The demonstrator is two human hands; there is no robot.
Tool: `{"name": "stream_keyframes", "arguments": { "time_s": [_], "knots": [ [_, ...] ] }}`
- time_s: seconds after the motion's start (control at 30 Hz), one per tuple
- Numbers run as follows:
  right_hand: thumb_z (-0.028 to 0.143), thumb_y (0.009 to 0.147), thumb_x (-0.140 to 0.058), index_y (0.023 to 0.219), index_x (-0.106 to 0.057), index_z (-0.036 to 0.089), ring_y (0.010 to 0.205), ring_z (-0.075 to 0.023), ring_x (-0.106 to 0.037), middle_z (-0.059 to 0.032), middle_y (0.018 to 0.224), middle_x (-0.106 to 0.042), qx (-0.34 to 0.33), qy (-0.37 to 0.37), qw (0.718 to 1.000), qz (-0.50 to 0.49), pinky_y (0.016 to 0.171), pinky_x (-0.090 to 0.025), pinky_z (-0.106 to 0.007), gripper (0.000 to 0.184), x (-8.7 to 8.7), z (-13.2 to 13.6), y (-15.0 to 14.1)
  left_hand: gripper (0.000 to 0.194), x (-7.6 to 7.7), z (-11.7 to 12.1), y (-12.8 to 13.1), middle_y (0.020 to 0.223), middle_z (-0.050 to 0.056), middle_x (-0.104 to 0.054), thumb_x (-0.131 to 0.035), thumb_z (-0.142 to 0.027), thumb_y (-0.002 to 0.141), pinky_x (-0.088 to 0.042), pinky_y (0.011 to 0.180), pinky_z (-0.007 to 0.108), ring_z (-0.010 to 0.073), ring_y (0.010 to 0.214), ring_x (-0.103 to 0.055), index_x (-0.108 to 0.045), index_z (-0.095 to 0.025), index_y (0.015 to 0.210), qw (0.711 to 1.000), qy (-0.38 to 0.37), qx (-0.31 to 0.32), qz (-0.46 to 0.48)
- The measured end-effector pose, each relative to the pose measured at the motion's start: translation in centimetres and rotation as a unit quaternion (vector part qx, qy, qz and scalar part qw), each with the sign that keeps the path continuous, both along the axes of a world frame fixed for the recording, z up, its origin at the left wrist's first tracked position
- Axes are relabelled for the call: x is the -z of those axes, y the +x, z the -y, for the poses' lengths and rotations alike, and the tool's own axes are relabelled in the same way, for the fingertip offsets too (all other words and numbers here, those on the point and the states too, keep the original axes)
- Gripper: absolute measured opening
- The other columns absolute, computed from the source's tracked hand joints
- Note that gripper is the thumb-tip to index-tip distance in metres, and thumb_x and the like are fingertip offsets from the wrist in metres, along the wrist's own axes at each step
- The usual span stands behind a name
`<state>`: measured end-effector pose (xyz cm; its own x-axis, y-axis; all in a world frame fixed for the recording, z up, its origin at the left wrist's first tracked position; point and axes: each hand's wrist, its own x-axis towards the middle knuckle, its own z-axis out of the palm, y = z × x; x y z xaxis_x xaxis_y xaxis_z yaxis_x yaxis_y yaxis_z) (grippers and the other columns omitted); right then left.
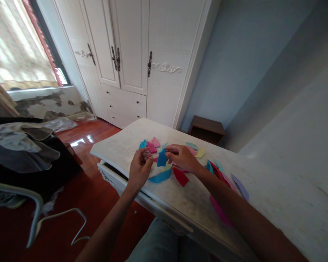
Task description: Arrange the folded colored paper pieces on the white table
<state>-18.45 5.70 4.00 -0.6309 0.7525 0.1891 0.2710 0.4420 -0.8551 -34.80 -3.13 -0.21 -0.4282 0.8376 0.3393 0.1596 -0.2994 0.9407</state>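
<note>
A small blue paper or cloth piece (161, 159) hangs upright between my hands, above the white tabletop (191, 203). My right hand (182, 156) is closed, pinching the piece at its upper right edge with fingertips and thumb. Just left of it is my left hand (140, 165), fingers curled and thumb apart, with no hold on the blue piece that I can see. Below the hands lie a longer blue piece (160, 177) and a red piece (180, 177). Behind them are a magenta piece (152, 147) and a pale pink piece (155, 142).
A yellow piece (200, 153) and a lavender piece (239, 186) lie farther right among several coloured scraps. The table drawer (113, 176) is slightly pulled out. A white wardrobe (131, 47), a brown cabinet (207, 125) and a cloth-covered black object (30, 156) stand around.
</note>
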Motion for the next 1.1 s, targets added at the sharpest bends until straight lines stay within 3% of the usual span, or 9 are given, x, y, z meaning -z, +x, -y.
{"name": "stream_keyframes", "arguments": {
  "time_s": [0.07, 0.17, 0.3, 0.4, 0.57, 0.7, 0.9, 1.1],
  "knots": [
    [0.025, 0.084, -0.057, 0.107, -0.071, 0.017, 0.055, -0.015, -0.066, -0.0042, 0.082, -0.074, -0.017, -0.014, 0.999, 0.028, 0.054, -0.053, -0.027, 0.029, 0.1, -0.2, -0.7, 0.034, 0.0, 0.0, 0.1, 0.096, 0.005, -0.062, -0.058, -0.035, 0.084, -0.052, 0.068, 0.027, 0.0155, 0.082, -0.062, -0.054, -0.017, 0.113, 1.0, -0.005, -0.022, -0.008],
    [0.028, 0.086, -0.056, 0.106, -0.073, 0.017, 0.053, -0.0152, -0.065, -0.0047, 0.084, -0.075, 0.011, 0.039, 0.998, 0.052, 0.057, -0.053, -0.029, 0.028, 0.1, -0.6, -0.5, 0.031, 0.1, 0.1, 0.3, 0.104, 0.008, -0.062, -0.058, -0.036, 0.086, -0.054, 0.074, 0.032, 0.0191, 0.093, -0.062, -0.056, -0.017, 0.111, 0.995, -0.01, -0.065, -0.08],
    [0.026, 0.086, -0.056, 0.109, -0.072, 0.017, 0.088, -0.0236, -0.071, -0.0095, 0.103, -0.074, 0.03, 0.114, 0.99, 0.08, 0.08, -0.055, -0.037, 0.03, -0.3, -0.9, 2.0, 0.031, 0.5, 0.0, 0.4, 0.115, 0.011, -0.062, -0.063, -0.032, 0.082, -0.049, 0.093, 0.044, 0.0256, 0.109, -0.057, -0.063, -0.018, 0.111, 0.966, 0.014, -0.058, -0.252],
    [0.023, 0.084, -0.059, 0.121, -0.065, 0.015, 0.103, -0.0258, -0.067, -0.0132, 0.117, -0.07, -0.025, 0.184, 0.975, 0.125, 0.09, -0.052, -0.042, 0.038, -0.3, -0.3, 3.8, 0.03, 0.9, -0.3, 0.4, 0.12, 0.011, -0.062, -0.063, -0.023, 0.079, -0.043, 0.102, 0.05, 0.0287, 0.116, -0.054, -0.068, -0.019, 0.109, 0.94, 0.016, -0.029, -0.34],
    [0.003, 0.085, -0.049, 0.123, -0.062, 0.011, 0.115, -0.0255, -0.06, -0.0167, 0.123, -0.066, -0.148, 0.363, 0.899, 0.197, 0.1, -0.044, -0.044, 0.042, 1.0, 1.3, 4.1, 0.047, 1.3, -0.7, 0.2, 0.115, 0.009, -0.066, -0.049, -0.003, 0.067, -0.045, 0.102, 0.049, 0.027, 0.113, -0.057, -0.07, -0.019, 0.106, 0.922, 0.008, -0.02, -0.386],
    [0.01, 0.091, -0.051, 0.115, -0.065, 0.013, 0.107, -0.0247, -0.062, -0.0162, 0.113, -0.069, -0.161, 0.442, 0.854, 0.221, 0.095, -0.045, -0.042, 0.028, 1.6, 1.6, 3.2, 0.04, 1.2, -0.7, 0.2, 0.114, 0.01, -0.067, -0.05, -0.006, 0.073, -0.046, 0.101, 0.048, 0.0267, 0.111, -0.058, -0.069, -0.018, 0.105, 0.921, 0.008, -0.028, -0.389],
    [0.02, 0.093, -0.054, 0.094, -0.069, 0.014, 0.087, -0.0226, -0.06, -0.0109, 0.088, -0.068, -0.143, 0.488, 0.813, 0.283, 0.081, -0.044, -0.036, 0.016, 0.4, 1.4, 2.8, 0.033, 0.8, -0.2, 0.5, 0.125, 0.013, -0.06, -0.056, -0.027, 0.085, -0.04, 0.105, 0.052, 0.03, 0.123, -0.05, -0.067, -0.018, 0.114, 0.906, 0.009, 0.001, -0.422],
    [0.011, 0.086, -0.055, 0.112, -0.066, 0.011, 0.087, -0.0244, -0.06, -0.0139, 0.096, -0.067, -0.118, 0.452, 0.833, 0.297, 0.078, -0.045, -0.036, 0.028, -0.9, 1.5, 3.1, 0.035, 0.8, 0.0, 0.5, 0.128, 0.011, -0.058, -0.059, -0.025, 0.081, -0.036, 0.109, 0.053, 0.031, 0.128, -0.045, -0.066, -0.019, 0.115, 0.903, 0.014, 0.033, -0.429]
  ]
}}
